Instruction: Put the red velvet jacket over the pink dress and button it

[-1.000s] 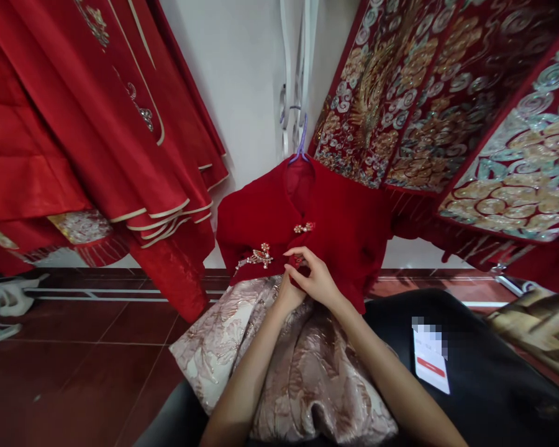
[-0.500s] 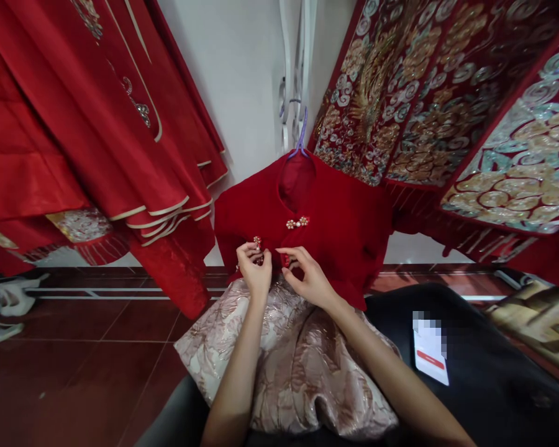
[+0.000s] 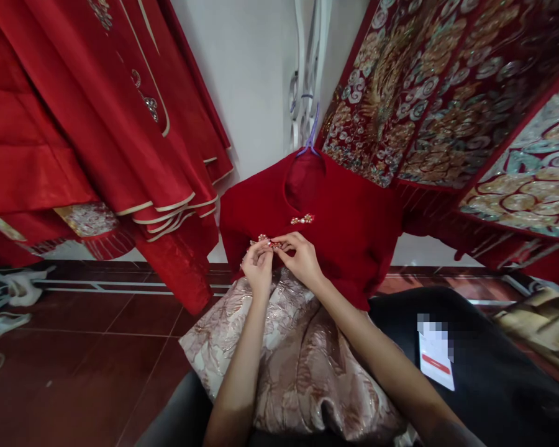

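Note:
A red jacket [image 3: 354, 223] hangs in front of me on a purple hanger [image 3: 311, 139]. Below its neckline a beaded, flower-shaped clasp [image 3: 302, 219] joins the two front edges. Lower down, my left hand [image 3: 259, 266] pinches one side of a second beaded clasp [image 3: 276, 244] at the front opening. My right hand [image 3: 302, 257] pinches the other side of it, the fingertips of both hands nearly meeting. Fingers partly hide this clasp, so I cannot see whether its halves are joined. A beaded flower [image 3: 262, 237] shows just above my left fingers.
Pinkish brocade cloth [image 3: 302, 372] lies over my lap beneath the jacket. To the right, a phone [image 3: 436, 360] rests on a black padded seat [image 3: 484, 347]. Red garments [image 3: 135, 124] hang at the left, embroidered ones [image 3: 428, 99] at the right. White shoes [image 3: 23, 288] stand far left.
My hands were apart, each with a separate beaded piece; now their fingertips have come together at the lower clasp. The whole view has shifted slightly.

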`<state>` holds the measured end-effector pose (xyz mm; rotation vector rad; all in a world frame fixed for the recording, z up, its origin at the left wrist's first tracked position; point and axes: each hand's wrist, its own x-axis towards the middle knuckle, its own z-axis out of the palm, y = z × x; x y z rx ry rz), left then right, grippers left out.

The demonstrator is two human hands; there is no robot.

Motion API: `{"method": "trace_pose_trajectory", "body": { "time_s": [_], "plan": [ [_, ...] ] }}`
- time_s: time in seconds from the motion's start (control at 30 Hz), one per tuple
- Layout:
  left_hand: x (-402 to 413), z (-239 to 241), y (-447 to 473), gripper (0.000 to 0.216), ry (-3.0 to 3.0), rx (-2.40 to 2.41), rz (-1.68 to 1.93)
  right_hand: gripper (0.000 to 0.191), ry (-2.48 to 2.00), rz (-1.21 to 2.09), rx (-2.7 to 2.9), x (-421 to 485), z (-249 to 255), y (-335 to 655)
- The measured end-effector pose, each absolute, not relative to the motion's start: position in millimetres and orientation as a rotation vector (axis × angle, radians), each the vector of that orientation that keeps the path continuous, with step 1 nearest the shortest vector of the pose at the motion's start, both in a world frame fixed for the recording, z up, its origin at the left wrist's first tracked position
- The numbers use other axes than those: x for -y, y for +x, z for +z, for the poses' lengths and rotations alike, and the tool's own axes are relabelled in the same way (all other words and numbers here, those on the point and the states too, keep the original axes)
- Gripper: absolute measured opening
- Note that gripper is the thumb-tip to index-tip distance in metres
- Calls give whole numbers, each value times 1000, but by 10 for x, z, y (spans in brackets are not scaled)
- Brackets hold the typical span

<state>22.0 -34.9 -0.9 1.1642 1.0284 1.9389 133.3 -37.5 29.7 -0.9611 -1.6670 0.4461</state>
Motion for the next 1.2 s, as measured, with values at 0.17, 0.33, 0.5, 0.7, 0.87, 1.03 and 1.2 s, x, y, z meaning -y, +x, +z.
{"method": "trace_pose_trajectory", "body": {
  "time_s": [0.17,0.33,0.5,0.7,0.87,1.03,1.2],
  "plan": [
    [357,4,229,23,1113,-962,1933,20,-977,433,1626,411,269,1320],
    [339,-6,227,21,1114,-1015,1914,20,-1000,408,1593,419,259,1295],
    [314,-54,233,27,1121,-1010,1900,19,-985,396,1589,407,262,1289],
    [289,-111,219,25,1158,-1064,1915,17,-991,372,1576,395,249,1284],
    [262,-136,198,20,1167,-1099,1898,14,-1023,352,1575,375,251,1258],
    [233,-95,140,14,1295,-1147,1831,18,-1027,483,1595,422,237,1338],
    [312,-63,-135,19,1640,-1375,1494,19,-1085,793,1639,662,200,1646]
  ]
}}
